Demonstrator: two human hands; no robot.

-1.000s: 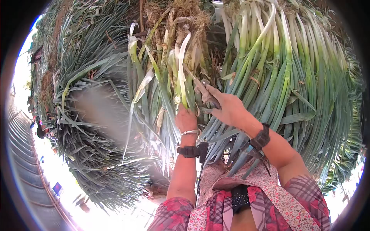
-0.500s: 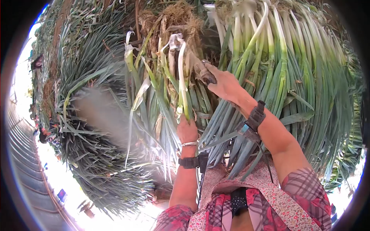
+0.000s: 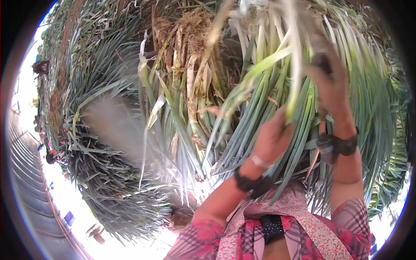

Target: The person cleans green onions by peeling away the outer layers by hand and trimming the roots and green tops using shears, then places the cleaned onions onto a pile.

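My left hand [image 3: 274,136] is closed around the green part of a green onion [image 3: 296,65], whose white shank points up and away, blurred by motion. My right hand [image 3: 333,86] is up beside it on the right, fingers curled on a dark object [image 3: 321,63] too smeared to name. Beneath both hands spreads a pile of green onions [image 3: 346,82], white ends at the far side and green leaves towards me. Left of my hands lies another heap of onions with dry, brownish stalks [image 3: 190,82] and tangled roots [image 3: 195,26].
A large mass of green onion leaves [image 3: 117,190] fills the left side. Some loose, torn pale leaves [image 3: 156,110] hang over the middle heap. At the far left runs a ribbed metal surface [image 3: 26,173]. More stacked onions [image 3: 392,173] stand at the right edge.
Both hands have moved right, from the brownish heap to over the pale-stemmed pile. The left has carried its onion along; the right has also risen with the dark object.
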